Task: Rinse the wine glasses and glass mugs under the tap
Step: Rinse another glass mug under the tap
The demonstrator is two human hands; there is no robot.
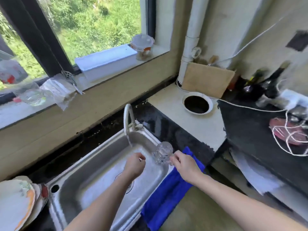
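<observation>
My right hand (184, 165) grips a clear patterned glass mug (163, 152) by its handle, holding it tilted over the right edge of the steel sink (93, 184). The white tap (128, 119) at the sink's back runs a thin stream of water into the basin, left of the mug. My left hand (135, 165) hovers over the basin below the stream, fingers curled, holding nothing.
A blue cloth (168, 194) lies on the counter right of the sink. Stacked plates (18, 202) sit at the left. A round hole (197, 104) and a cutting board (206, 79) are behind on the right. Bottles and white cables (291, 135) crowd the far right.
</observation>
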